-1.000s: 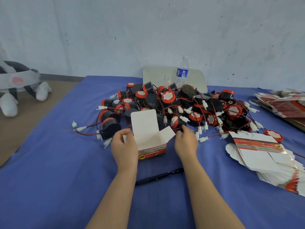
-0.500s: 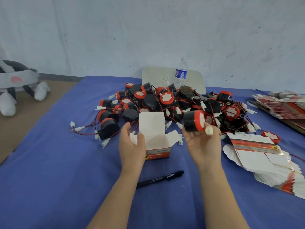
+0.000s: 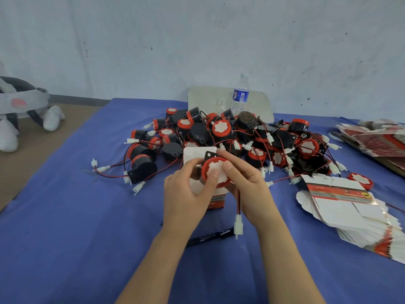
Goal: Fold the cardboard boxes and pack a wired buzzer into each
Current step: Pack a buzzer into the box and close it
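Note:
A red-and-black wired buzzer (image 3: pixel 213 172) with a white face is held above the open cardboard box (image 3: pixel 198 156), which stands on the blue table. My left hand (image 3: pixel 188 189) grips the buzzer from the left, thumb on its face. My right hand (image 3: pixel 245 183) holds it from the right with fingers curled round the rim. The buzzer's red-black wire hangs down to a white connector (image 3: pixel 238 226). The box is mostly hidden behind my hands; its white flap and red lower edge (image 3: pixel 217 202) show.
A big pile of wired buzzers (image 3: pixel 241 139) lies behind the box. Flat unfolded boxes (image 3: pixel 350 207) are stacked at the right, more at the far right (image 3: pixel 377 139). A black marker (image 3: pixel 208 238) lies near me. A water bottle (image 3: pixel 240 95) stands at the back.
My right hand picked a buzzer from the pile and carried it left over the box. My left hand left the box and took hold of the buzzer too.

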`<state>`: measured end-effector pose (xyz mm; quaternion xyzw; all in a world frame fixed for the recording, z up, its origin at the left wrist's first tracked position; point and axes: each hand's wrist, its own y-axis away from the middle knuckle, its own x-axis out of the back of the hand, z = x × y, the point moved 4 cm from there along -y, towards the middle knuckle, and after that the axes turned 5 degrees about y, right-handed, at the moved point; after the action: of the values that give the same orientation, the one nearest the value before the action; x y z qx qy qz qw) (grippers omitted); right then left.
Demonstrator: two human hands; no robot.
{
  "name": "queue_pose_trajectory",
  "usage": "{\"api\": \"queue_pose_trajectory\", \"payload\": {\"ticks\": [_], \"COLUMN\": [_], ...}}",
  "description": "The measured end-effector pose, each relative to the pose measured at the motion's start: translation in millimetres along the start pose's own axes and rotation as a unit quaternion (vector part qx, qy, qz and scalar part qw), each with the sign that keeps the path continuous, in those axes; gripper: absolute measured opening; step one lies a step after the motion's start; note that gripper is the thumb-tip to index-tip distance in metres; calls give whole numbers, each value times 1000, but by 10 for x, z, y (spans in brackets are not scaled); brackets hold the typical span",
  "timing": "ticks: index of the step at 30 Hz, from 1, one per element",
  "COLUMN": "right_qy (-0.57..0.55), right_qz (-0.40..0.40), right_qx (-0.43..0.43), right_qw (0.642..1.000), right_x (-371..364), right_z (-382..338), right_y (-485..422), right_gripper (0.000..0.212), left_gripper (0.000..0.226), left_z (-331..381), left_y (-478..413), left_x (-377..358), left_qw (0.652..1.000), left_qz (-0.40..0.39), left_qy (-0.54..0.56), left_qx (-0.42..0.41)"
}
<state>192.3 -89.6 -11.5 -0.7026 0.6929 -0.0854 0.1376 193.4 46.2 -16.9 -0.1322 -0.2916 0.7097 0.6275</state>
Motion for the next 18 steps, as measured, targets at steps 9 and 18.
{"api": "queue_pose_trajectory", "payload": {"ticks": [9,18], "right_qy": [63,133], "right_qz": [-16,-3], "right_qx": [-44,-25], "right_qw": [997,991], "right_x": [-63,-6], "right_z": [11,-32], "right_y": [34,31], "right_gripper": [40,27], "left_gripper": [27,28], "left_z": [-55,-115], "left_y": [-28,-72], "left_x": [51,66], "left_qw": [990,985], "left_qz": [42,6], "left_qy": [116,148], "left_qx": [65,88]}}
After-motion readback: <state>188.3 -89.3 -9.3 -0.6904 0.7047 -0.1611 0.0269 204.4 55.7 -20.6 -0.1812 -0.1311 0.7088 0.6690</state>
